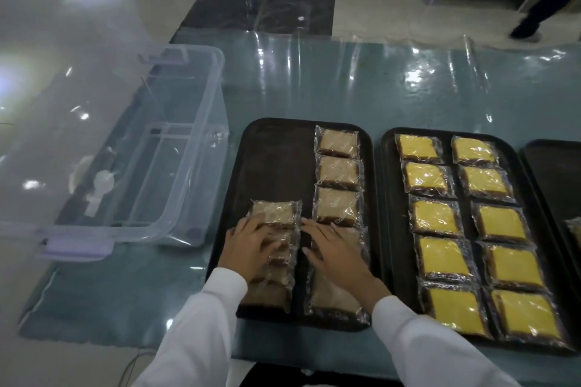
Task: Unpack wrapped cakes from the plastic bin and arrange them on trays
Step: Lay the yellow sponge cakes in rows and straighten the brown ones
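A single wide-angle view comes from the person's head, looking forward and steeply down onto the table (314,88) from close above. Both sleeves enter from the bottom edge, with the black trays (276,166) just ahead. Farther up, the frame reaches the floor beyond; straight lines bow toward the edges

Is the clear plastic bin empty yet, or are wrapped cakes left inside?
Empty of cakes: through the clear plastic bin only its bare bottom shows. No lid on it.
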Action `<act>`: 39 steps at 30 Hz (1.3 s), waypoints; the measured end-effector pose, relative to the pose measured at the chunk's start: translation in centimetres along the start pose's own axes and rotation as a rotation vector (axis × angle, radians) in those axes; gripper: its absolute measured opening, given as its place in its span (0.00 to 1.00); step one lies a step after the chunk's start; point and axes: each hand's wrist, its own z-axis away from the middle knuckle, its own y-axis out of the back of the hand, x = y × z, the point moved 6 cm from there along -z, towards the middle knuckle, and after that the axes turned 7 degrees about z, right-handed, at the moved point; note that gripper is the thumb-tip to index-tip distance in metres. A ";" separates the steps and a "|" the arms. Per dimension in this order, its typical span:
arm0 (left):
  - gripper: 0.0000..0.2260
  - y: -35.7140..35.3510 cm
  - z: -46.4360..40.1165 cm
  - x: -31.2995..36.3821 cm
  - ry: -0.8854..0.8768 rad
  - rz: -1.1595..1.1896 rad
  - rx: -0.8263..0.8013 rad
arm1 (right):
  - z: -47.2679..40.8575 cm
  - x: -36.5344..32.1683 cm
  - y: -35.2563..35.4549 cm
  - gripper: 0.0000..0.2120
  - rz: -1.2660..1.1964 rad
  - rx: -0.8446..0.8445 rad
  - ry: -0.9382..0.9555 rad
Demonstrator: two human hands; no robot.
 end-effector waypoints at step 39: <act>0.14 0.0 -17.4 -2.7 0.183 0.011 -0.044 | -17.3 2.2 0.6 0.20 0.307 -0.023 -0.177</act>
